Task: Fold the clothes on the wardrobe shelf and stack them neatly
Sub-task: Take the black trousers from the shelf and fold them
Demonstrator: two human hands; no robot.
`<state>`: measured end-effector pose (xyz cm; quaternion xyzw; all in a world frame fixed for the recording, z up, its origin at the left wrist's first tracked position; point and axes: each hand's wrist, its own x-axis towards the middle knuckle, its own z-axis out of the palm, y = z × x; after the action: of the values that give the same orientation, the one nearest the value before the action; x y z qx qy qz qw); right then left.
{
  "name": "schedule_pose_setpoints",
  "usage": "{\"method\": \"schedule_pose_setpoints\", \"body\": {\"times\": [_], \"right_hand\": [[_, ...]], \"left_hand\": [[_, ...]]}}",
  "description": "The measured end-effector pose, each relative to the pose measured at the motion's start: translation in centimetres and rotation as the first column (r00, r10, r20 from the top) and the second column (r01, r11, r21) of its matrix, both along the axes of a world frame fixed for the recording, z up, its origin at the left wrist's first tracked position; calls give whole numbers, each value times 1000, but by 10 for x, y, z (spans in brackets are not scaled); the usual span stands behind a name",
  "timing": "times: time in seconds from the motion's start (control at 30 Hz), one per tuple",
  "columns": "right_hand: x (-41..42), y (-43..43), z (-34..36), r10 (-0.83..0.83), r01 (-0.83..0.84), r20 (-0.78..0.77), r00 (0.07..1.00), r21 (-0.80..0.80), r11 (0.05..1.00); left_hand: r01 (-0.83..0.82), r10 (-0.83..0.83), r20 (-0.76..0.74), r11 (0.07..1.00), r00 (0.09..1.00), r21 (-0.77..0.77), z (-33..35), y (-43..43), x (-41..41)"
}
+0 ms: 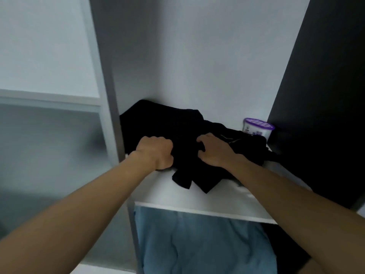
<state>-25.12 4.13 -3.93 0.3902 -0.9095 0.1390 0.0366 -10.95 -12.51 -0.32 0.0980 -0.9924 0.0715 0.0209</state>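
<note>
The clothes (177, 125) lie as a dark, rumpled heap on the shelf (217, 200). The heap fills the back left corner and spreads toward the right side, and two loose ends trail toward the front edge. No folded stack is visible, so the task appears to be at its start: getting hold of one garment and separating it from the heap.

The left hand (156, 152) is closed into a fist around a bunch of cloth at the heap's left front, close to the shelf's left wall. The right hand (214, 150) rests on the middle of the heap, just beside the left, with its fingers bent and dug into the fabric so that it seems to grip a fold. Because the cloth is all black, it is not possible to tell whether both hands hold the same piece.

A tub (256, 128) with a purple lid stands in the back right corner, touching or nearly touching the heap's far edge. Blue cloth (197, 244) hangs below the shelf.

The next move probably calls for drawing one garment out toward the bare front strip of the shelf and spreading it flat there for the first fold. The pull should be gentle, because the rest of the heap may drag along and could knock the tub or slide off the front edge.
</note>
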Motion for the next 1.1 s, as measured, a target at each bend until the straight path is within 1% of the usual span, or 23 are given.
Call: {"method": "schedule_pose_setpoints", "body": {"times": [0.07, 0.13, 0.17, 0.23, 0.33, 0.43, 0.57, 0.7, 0.8, 0.9, 1.0, 1.03, 1.1], "right_hand": [[30, -5, -12, -17, 14, 36, 999, 87, 996], [55, -11, -22, -46, 32, 90, 995, 153, 988], [65, -15, -25, -63, 42, 116, 991, 174, 984], [82, -22, -29, -82, 53, 147, 986, 186, 981], [97, -30, -33, -70, 46, 155, 985, 152, 987], [99, -32, -35, -73, 51, 127, 989, 168, 985], [93, -30, -39, -97, 70, 149, 984, 173, 982], [86, -35, -45, -160, 133, 131, 978, 195, 972], [81, -50, -39, -203, 184, 75, 976, 205, 961], [75, -71, -24, -221, 218, 18, 975, 96, 971], [66, -95, -11, -197, 197, -24, 980, -4, 980], [62, -104, -8, -191, 190, -50, 980, -13, 982], [50, -120, -5, -196, 198, -83, 977, 22, 980]], "left_hand": [[5, 14, 99, 982, 995, -190, -2, -4, 35], [85, -18, 175, 918, 984, -387, -9, -7, 59], [122, -34, 198, 884, 980, -452, -13, -7, 66], [171, -57, 223, 827, 973, -536, -18, -8, 74], [220, -87, 238, 755, 967, -618, -25, -15, 76], [224, -112, 216, 757, 970, -613, -28, -26, 75], [216, -147, 169, 817, 975, -534, -28, -44, 77], [204, -154, 139, 822, 978, -532, -30, -73, 83], [158, -107, 127, 833, 986, -529, -33, -99, 89], [102, -53, 108, 846, 993, -523, -36, -126, 98], [0, 39, 65, 862, 997, -506, -37, -152, 104], [-42, 78, 52, 865, 996, -500, -36, -159, 106], [-137, 181, 42, 860, 983, -492, -34, -175, 108]]}}
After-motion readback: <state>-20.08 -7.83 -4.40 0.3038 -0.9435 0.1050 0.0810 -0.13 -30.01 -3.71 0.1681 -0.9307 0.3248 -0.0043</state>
